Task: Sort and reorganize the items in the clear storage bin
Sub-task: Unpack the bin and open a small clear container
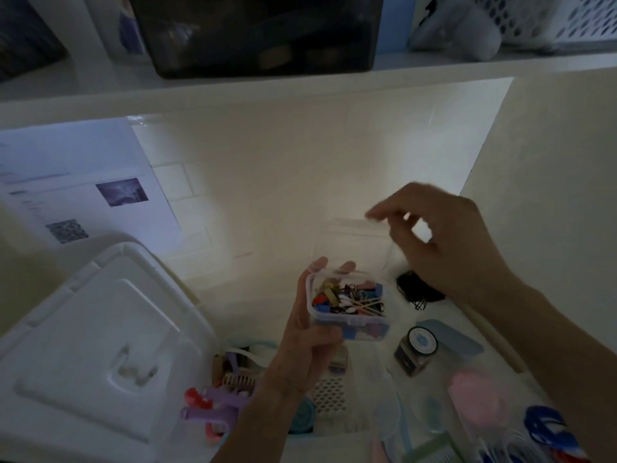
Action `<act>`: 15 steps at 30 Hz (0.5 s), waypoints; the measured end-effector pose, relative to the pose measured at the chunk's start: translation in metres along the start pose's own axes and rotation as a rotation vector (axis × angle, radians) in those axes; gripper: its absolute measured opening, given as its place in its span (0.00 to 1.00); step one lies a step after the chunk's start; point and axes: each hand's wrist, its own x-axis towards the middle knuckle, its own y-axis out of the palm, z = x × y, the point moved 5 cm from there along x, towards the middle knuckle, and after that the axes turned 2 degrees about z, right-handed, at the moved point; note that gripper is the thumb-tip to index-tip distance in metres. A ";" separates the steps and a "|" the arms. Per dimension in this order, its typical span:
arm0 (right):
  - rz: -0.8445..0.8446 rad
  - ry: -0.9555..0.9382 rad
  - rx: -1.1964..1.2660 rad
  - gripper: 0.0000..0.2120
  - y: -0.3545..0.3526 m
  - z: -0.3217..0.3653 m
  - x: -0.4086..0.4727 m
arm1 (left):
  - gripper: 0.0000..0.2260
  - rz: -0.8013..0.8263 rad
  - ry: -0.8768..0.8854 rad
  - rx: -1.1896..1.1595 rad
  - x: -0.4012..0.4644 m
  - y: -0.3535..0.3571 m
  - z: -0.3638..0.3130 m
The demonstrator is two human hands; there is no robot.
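Observation:
My left hand (302,339) grips a small clear plastic box (349,304) filled with colourful clips and pins, held above the counter. Its clear hinged lid (355,243) stands open behind the box. My right hand (440,238) is raised just right of the lid, fingers loosely curled, blurred; fingertips are at the lid's top edge and I cannot tell whether they pinch it. Below lie hair items: purple and red claw clips (213,404), a white mesh basket (329,394), a pink brush (480,397) and a small jar (415,350).
A large white bin lid (96,355) lies at the left. Black hair ties (415,290) sit under my right wrist. A printed sheet (76,185) is taped to the wall. Above, a shelf (300,81) carries a dark bin (260,35) and a white laundry basket (554,18).

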 end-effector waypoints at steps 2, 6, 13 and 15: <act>0.059 0.105 0.065 0.21 0.005 -0.015 -0.005 | 0.41 -0.009 0.003 -0.005 0.000 -0.003 0.000; 0.351 0.072 0.216 0.33 0.036 -0.017 -0.032 | 0.42 -0.136 -0.046 -0.046 0.004 -0.010 -0.002; 0.243 -0.217 -0.087 0.34 0.062 -0.014 -0.063 | 0.34 -0.091 -0.043 -0.066 0.011 0.000 -0.015; 0.146 -0.230 -0.095 0.27 0.060 -0.016 -0.064 | 0.35 -0.116 -0.059 -0.034 0.011 0.001 -0.014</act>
